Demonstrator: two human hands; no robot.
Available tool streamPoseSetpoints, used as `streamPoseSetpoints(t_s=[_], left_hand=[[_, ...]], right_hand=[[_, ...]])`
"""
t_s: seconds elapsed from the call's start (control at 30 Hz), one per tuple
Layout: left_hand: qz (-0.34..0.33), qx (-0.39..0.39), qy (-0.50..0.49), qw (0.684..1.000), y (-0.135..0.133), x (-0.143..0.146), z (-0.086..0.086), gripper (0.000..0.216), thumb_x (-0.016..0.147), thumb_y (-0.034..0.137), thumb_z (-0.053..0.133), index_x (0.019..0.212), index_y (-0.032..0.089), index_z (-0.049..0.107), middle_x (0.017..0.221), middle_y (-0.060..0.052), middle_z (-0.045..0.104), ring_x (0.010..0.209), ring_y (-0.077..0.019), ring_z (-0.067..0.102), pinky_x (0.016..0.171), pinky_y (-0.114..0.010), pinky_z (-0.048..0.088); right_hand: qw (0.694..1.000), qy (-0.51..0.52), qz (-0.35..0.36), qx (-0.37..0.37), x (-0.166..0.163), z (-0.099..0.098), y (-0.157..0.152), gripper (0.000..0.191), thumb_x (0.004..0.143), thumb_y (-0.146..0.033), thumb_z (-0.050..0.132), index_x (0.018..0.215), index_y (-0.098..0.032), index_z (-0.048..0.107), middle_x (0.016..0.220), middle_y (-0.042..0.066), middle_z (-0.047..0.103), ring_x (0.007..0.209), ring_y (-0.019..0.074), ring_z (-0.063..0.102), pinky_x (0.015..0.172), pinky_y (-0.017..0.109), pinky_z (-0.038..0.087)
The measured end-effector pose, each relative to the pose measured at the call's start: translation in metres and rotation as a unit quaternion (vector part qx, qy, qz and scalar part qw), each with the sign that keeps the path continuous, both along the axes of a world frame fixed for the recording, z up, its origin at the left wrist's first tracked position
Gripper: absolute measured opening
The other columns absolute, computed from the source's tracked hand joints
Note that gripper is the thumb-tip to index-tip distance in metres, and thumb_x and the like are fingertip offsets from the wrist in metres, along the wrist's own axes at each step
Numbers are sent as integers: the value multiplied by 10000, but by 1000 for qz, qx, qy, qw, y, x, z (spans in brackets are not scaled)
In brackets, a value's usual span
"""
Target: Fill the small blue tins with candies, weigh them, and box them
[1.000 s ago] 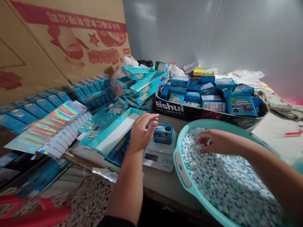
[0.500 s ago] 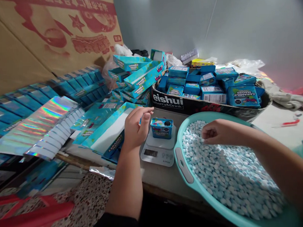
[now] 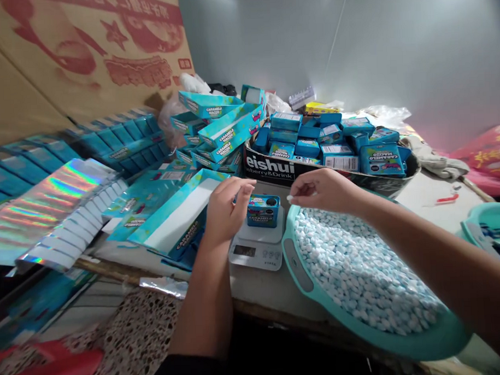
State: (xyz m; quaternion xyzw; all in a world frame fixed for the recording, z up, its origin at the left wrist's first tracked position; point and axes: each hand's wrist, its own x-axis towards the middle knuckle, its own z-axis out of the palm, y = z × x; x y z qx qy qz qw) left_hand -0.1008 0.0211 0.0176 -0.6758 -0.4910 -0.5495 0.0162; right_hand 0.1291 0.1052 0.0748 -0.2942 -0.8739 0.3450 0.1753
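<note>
A blue candy tin [image 3: 263, 210] stands on the small white kitchen scale [image 3: 256, 255]; a dark round spot shows on its top. Just left of the tin is my left hand [image 3: 228, 206], its fingers stretched and the thumb apart, with nothing seen in it. My right hand [image 3: 321, 189] is over the near-left rim of the turquoise basin [image 3: 291, 251], closed in a pinch. A small white candy [image 3: 290, 199] shows at its fingertips. Pale blue and white candies [image 3: 368, 271] fill much of the basin.
A black carton [image 3: 269, 167] behind the scale holds many blue tins. Open display boxes [image 3: 227, 133] are stacked to its left, with a long open box [image 3: 181, 212] in front. Holographic sheets [image 3: 57, 199] lie left. Another turquoise basin [image 3: 480, 215] stands far right.
My right hand has come up from the candies in the basin and moved left towards the scale, a candy now showing in its fingers. My left hand stays beside the tin.
</note>
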Motion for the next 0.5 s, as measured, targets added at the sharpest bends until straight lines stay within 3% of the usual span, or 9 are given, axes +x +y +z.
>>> streamPoseSetpoints(t_s=[0.1,0.23,0.33,0.4,0.5], left_hand=[[-15,-26,-20,999,5,3,-5,311,999,359,479,985,170,726,955,-57,753,912,-176,682,825,-291,496],[-31,-66,18,997,12,5,-11,279,983,353,506,958,199,736,958,-31,758,934,-180,682,853,-290,490],[-30,-84,33,995,15,5,-13,267,981,340,503,965,210,736,952,-27,755,930,-187,679,854,-301,489],[-27,-87,35,995,15,5,-13,269,983,330,493,964,207,731,952,-29,756,929,-188,681,847,-303,494],[-23,-82,39,996,15,5,-13,262,982,324,491,952,202,721,946,-31,755,918,-185,684,837,-299,502]], right_hand=[[991,-50,61,113,-27,11,3,36,804,-189,682,799,-167,709,691,-11,647,617,128,559,589,231,388],[949,-150,100,259,-50,10,3,153,747,-10,638,691,-149,670,683,7,633,659,149,543,624,263,340],[955,-143,68,252,-56,0,0,130,775,-28,674,725,-145,695,713,14,663,691,161,572,631,263,355],[969,-114,34,216,-55,-4,-3,100,784,-54,722,807,-151,726,746,6,691,707,159,605,635,249,383],[988,-65,-5,140,-45,-1,-7,207,816,-39,705,977,-166,738,853,2,733,781,155,660,696,223,450]])
